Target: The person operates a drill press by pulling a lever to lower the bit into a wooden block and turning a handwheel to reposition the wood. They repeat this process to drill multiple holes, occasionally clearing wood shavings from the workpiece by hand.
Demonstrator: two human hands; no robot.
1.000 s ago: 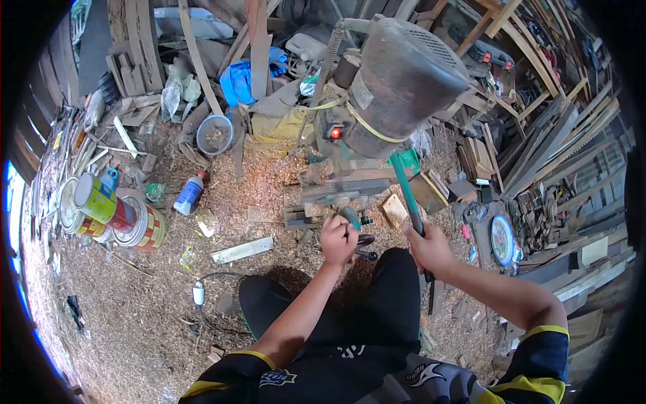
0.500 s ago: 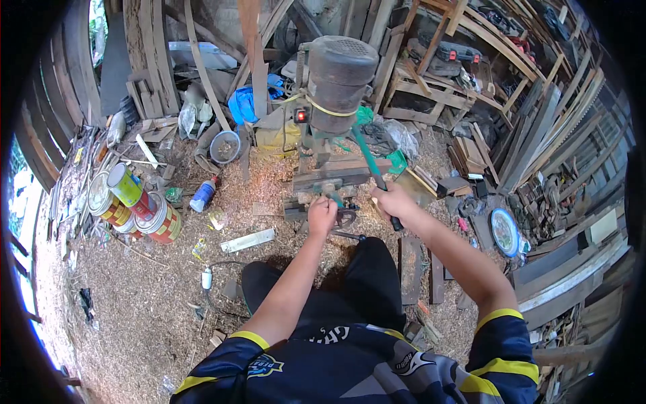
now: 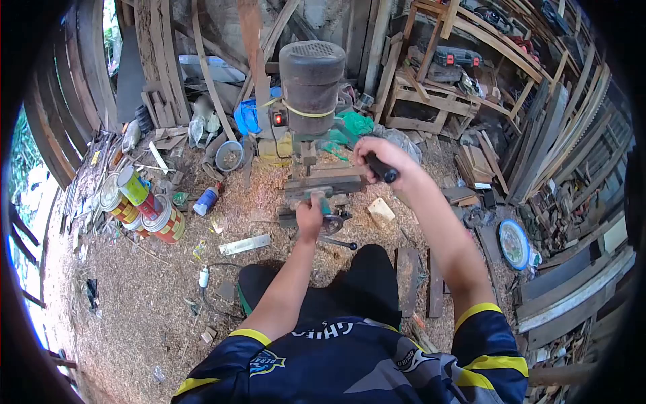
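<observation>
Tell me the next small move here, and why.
Probably ease the black handle down with the right hand: that hand grips it, its end points up toward the camera, and the switch on the machine glows red. The left hand is near the handwheel.

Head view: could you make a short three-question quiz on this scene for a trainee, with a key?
1. Multiple choice: what colour is the band around the dark motor?
a) blue
b) yellow
c) white
2. True or false: the left hand holds the black handle.
3. Which is nearer the picture's left edge, the stacked tins or the round bucket?

Key:
1. b
2. False: the right hand holds the black handle; the left hand is apart from it.
3. The stacked tins.
</observation>
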